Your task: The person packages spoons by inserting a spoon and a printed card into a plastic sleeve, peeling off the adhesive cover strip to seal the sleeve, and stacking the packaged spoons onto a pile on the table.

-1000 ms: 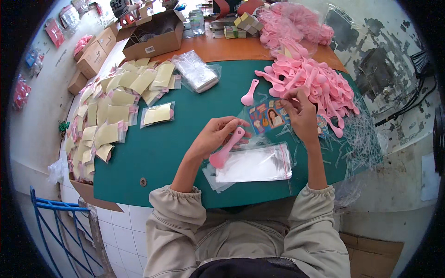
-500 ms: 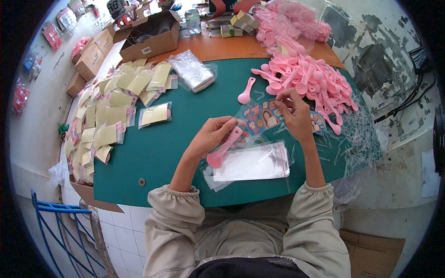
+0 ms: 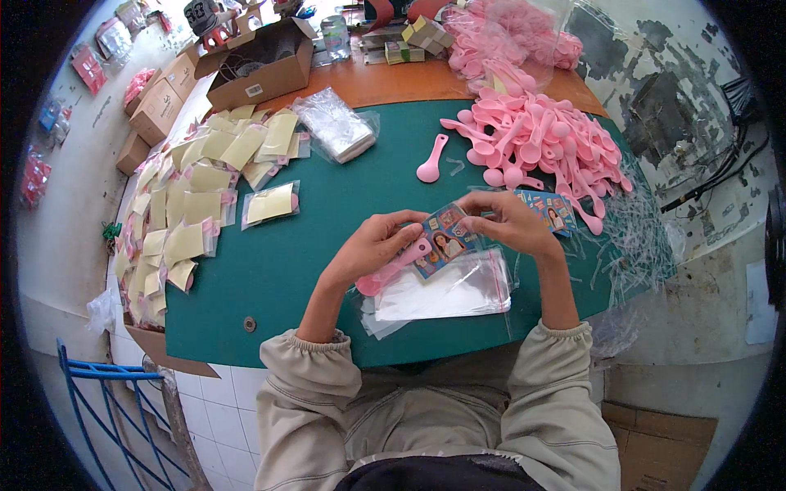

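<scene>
Here's the blue rectangular card printed with a portrait (image 3: 444,243), tilted between the two hands, its lower corner over the stack of clear plastic bags with a white face (image 3: 442,296). It looks light, thin and fairly stiff, easy to crease, so the edges and corners seem the places to pinch. And the right hand (image 3: 514,222) has exactly that, thumb and fingers gripping the upper right edge; whether clear film wraps the card there, I can't tell. Tucked at the card's left side, the pink plastic spoon with a round bowl (image 3: 395,268) sits under the left hand (image 3: 368,245), whose thumb and fingers close about the handle end, right by the card's edge. That spoon should be light, rigid and smooth, perhaps a little slippery, best held by its flat handle; the bags look limp and slick. Just beyond the right hand lie more blue printed cards (image 3: 553,211), and behind them a heap of pink plastic spoons (image 3: 544,139). Well off to the left, cream-faced flat packets (image 3: 211,204) spread across the green tabletop (image 3: 311,209).
</scene>
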Demonstrator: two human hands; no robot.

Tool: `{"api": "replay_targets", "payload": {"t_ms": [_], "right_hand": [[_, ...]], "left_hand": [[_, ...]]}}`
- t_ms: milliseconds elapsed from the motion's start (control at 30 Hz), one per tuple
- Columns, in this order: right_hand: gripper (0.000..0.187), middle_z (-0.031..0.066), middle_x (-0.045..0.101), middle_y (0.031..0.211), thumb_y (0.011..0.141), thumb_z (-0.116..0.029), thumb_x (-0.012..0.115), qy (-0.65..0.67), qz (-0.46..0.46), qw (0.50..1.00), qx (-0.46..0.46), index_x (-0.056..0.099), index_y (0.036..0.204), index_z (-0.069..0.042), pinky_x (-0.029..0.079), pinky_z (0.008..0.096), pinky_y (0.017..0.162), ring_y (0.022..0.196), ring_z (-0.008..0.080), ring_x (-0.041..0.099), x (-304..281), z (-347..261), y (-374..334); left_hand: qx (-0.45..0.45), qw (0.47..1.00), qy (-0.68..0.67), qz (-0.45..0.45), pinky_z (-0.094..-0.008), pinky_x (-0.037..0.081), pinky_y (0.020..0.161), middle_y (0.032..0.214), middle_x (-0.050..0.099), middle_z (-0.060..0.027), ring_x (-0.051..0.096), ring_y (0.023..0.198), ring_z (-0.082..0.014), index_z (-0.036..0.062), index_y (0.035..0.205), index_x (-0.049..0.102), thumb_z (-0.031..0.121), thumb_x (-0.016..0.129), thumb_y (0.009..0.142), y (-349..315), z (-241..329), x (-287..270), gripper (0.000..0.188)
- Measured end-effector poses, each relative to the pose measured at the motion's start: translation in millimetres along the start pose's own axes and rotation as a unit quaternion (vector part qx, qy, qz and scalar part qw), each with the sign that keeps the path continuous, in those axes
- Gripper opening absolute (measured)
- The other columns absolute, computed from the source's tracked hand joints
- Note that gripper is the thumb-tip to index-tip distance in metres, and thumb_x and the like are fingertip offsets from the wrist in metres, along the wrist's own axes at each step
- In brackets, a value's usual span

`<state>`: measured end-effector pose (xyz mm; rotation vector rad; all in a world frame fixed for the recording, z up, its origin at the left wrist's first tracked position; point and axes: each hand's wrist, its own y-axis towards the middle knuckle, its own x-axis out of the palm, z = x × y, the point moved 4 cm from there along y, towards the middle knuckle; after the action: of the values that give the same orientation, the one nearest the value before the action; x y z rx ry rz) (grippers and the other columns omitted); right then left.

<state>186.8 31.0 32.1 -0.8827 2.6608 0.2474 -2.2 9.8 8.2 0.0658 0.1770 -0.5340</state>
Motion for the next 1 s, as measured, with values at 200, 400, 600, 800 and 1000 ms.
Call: {"api": "replay_targets", "payload": {"t_ms": [200,400,600,800,1000], "right_hand": [[0.028,0.0071,0.06,0.08,0.076,-0.014,0.063,-0.151,-0.107,0.979,-0.082,0.06,0.101,-0.002,0.044,0.0259,0.065,0.073,0.0111,0.055,21,5,1],[0.017,0.0014,0.058,0.07,0.072,-0.006,0.063,-0.008,-0.015,0.999,0.042,0.061,0.088,0.0,0.042,0.0245,0.06,0.069,0.0073,0.052,7,15,1],[0.017,-0.0002,0.057,0.072,0.069,-0.009,0.069,0.057,-0.022,0.997,0.051,0.06,0.08,0.0,0.041,0.0207,0.064,0.069,0.006,0.05,6,2,2],[0.018,-0.0015,0.053,0.066,0.07,-0.015,0.069,0.067,0.058,0.995,0.054,0.058,0.074,-0.001,0.036,0.0214,0.057,0.064,0.0052,0.045,-2,26,3],[0.018,0.0008,0.053,0.071,0.07,-0.019,0.07,-0.029,0.258,0.963,0.078,0.061,0.077,-0.004,0.038,0.0224,0.058,0.066,0.0078,0.048,3,13,8]], "left_hand": [[-0.05,0.996,0.021,-0.067,-0.0208,0.042,0.062,0.085,0.059,-0.0025,0.048,0.073,-0.0043,0.0021,0.126,0.04,0.015,0.047,0.091,1,-5,10,0.038],[-0.057,0.989,0.127,-0.044,-0.0233,0.042,0.057,0.073,0.06,-0.0058,0.049,0.063,-0.007,0.0082,0.125,0.042,0.02,0.056,0.086,-6,23,-2,0.043],[-0.019,0.997,0.072,-0.017,-0.0237,0.045,0.059,0.074,0.063,-0.0066,0.055,0.064,-0.009,0.0086,0.118,0.048,0.01,0.064,0.078,-14,10,-35,0.043],[-0.005,0.997,0.063,-0.041,-0.023,0.047,0.069,0.086,0.061,-0.0062,0.057,0.078,-0.0092,0.0062,0.12,0.045,0.008,0.062,0.08,-7,14,-23,0.044],[-0.108,0.985,0.006,0.135,-0.0311,0.051,0.077,0.095,0.059,-0.009,0.058,0.09,-0.0163,0.0019,0.117,0.045,0.022,0.054,0.087,-6,-12,-28,0.037]]}}
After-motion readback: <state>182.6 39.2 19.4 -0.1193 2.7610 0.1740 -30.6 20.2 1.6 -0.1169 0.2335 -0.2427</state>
